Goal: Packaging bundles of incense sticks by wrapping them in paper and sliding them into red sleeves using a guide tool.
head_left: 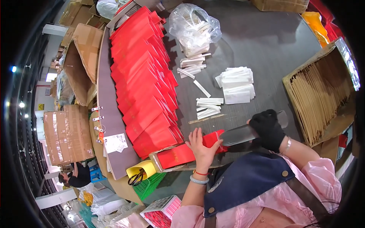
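Observation:
My left hand (203, 148) lies with fingers spread on a red paper sleeve (176, 156) near the table's front edge. The sleeve's right end stands a little raised, and my palm hides part of it. My right hand (267, 130), in a black fingerless glove, is closed on a long clear plastic strip (239, 135). The strip's left end meets the right end of the red sleeve; whether it reaches inside I cannot tell. Its other end (282, 118) sticks out beyond the glove. A long overlapping row of red sleeves (146, 83) lies left of my hands.
White paper slips (237, 85) and narrow white strips (209, 107) lie beyond my hands, with a clear bag (194, 28) of strips farther back. At right stands a carton (323, 91) of brown cardboard pieces. A yellow holder (141, 170) with scissors hangs at the front left edge.

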Available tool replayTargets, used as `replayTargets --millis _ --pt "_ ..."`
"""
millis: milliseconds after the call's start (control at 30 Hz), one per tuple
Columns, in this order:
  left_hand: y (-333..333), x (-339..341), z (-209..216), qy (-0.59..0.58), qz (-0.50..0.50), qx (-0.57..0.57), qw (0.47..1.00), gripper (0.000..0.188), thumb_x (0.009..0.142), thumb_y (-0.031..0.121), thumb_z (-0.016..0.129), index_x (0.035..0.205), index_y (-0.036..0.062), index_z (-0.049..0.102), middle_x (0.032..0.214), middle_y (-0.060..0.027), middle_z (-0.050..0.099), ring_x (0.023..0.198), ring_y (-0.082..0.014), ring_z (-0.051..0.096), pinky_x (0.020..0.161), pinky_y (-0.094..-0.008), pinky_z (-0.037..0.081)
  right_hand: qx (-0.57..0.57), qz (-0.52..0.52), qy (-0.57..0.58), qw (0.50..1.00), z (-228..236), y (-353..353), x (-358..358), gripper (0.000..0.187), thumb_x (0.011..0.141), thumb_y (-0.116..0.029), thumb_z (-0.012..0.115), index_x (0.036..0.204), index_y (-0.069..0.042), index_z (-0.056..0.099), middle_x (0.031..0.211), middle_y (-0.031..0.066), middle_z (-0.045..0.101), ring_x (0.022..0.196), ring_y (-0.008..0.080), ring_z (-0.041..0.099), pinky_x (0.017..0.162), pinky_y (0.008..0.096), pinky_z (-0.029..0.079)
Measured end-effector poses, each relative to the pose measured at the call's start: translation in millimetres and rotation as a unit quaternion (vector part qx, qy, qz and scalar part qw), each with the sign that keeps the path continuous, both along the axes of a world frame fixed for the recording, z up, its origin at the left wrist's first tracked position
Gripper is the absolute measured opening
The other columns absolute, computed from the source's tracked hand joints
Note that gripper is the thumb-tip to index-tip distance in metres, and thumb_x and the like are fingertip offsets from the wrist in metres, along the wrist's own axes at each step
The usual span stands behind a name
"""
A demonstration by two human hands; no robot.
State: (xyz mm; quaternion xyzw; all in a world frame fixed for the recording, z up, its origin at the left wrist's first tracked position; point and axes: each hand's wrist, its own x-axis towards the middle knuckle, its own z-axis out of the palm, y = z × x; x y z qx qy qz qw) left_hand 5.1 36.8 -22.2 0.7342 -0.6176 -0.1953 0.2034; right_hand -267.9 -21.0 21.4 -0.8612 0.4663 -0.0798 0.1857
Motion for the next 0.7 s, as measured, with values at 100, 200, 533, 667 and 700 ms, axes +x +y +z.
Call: replayTargets --millis 100,200,533,667,700 --pt "-6 -10 9 0.010 -0.030 0.017 0.999 0.083 0.070 0.043 0.082 0.133 0.0001 0.050 0.137 -0.0193 0.048 0.132 -0.0395 0.037 0.111 -0.0614 0.016 0.031 0.051 -0.039 0.997 -19 2 35 0.066 0.063 -0.049 0.077 0.115 -0.011 0.061 0.110 0.0130 0.059 0.104 0.0317 0.055 0.099 0.0498 0.033" --pt "-28 -1 10 0.026 -0.066 0.022 0.997 0.070 0.073 0.034 0.081 0.128 0.0007 0.055 0.133 -0.0195 0.053 0.127 -0.0384 0.045 0.109 -0.0546 0.026 0.031 0.067 -0.075 0.994 -34 2 53 0.067 0.064 -0.050 0.077 0.116 -0.011 0.061 0.115 0.0139 0.059 0.106 0.0323 0.055 0.100 0.0507 0.031" --pt "-97 23 -18 -0.059 -0.217 -0.090 0.970 0.016 0.076 0.012 0.074 0.089 0.0106 0.065 0.089 -0.0049 0.059 0.086 -0.0273 0.057 0.073 -0.0403 0.044 -0.100 -0.397 -0.185 0.893 -34 9 -177 0.039 0.081 -0.002 0.070 0.118 -0.002 0.059 0.115 0.0097 0.062 0.111 0.0238 0.059 0.096 0.0328 0.045" --pt "-108 17 -14 0.008 -0.217 -0.021 0.976 0.011 0.077 0.009 0.073 0.083 0.0095 0.063 0.082 -0.0067 0.058 0.081 -0.0273 0.059 0.071 -0.0402 0.045 -0.107 -0.538 0.059 0.834 -58 53 -293 0.033 0.089 -0.017 0.062 0.118 0.000 0.060 0.121 0.0141 0.063 0.115 0.0289 0.058 0.097 0.0348 0.045" --pt "-110 17 -14 0.007 -0.218 -0.022 0.976 0.011 0.077 0.009 0.073 0.083 0.0095 0.063 0.082 -0.0067 0.058 0.081 -0.0273 0.059 0.071 -0.0402 0.045 -0.082 -0.540 0.132 0.827 -66 59 -307 0.031 0.087 -0.015 0.061 0.114 0.000 0.062 0.119 0.0148 0.063 0.114 0.0304 0.058 0.095 0.0363 0.045"
